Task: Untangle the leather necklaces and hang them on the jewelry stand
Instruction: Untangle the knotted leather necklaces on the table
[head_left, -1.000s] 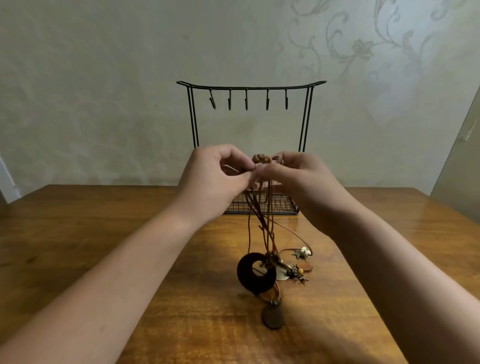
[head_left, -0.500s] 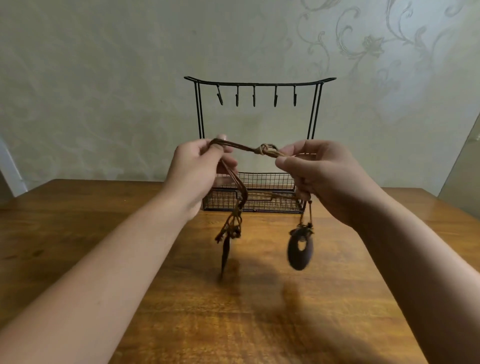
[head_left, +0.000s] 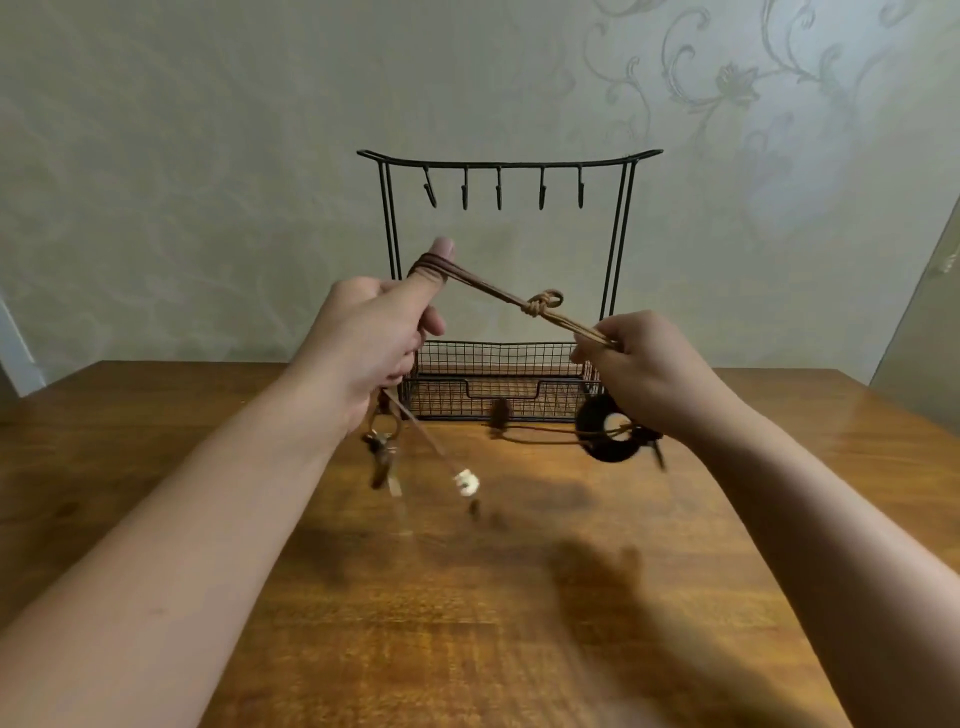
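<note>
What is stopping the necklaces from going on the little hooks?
Nothing solid blocks the way: the air between the leather cords and the five hooks of the jewelry stand is open. The trouble is the knot binding the cords between the left hand and right hand.

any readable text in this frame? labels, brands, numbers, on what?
None: no word, number, label or brand shows anywhere.
Jewelry stand: bare black wire, five plain hooks, no tag.
Leather necklaces and the pendants: motion-blurred, no lettering visible.
Wall: floral scroll pattern only.
Table: plain wood grain.
</note>
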